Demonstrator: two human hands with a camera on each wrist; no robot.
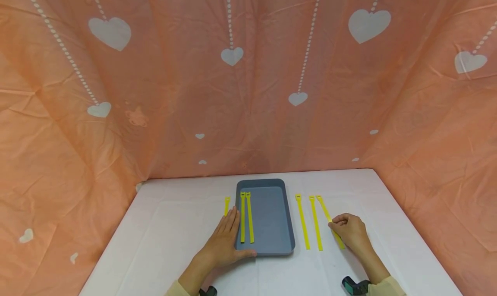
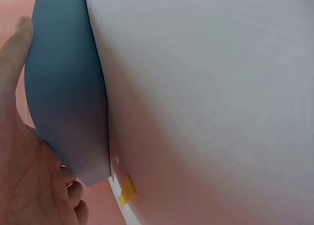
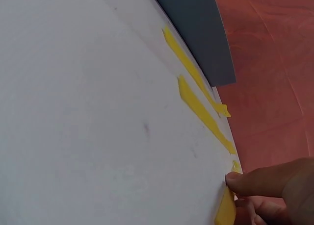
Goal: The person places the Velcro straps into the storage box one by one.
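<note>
Head view: my left hand [image 1: 225,240] flat on white table [image 1: 163,240], fingers straight along grey tray [image 1: 272,214] left edge, thumb at near corner. My right hand [image 1: 349,232] pinches outermost yellow strap [image 1: 323,207], probably thumb and forefinger. Two straps [image 1: 310,222] just beside, two inside tray. Bare tabletop beyond the outer edges.

Yellow strap [image 1: 330,220] lies flat, slanted, rightmost of three beside the grey tray [image 1: 272,218].
</note>
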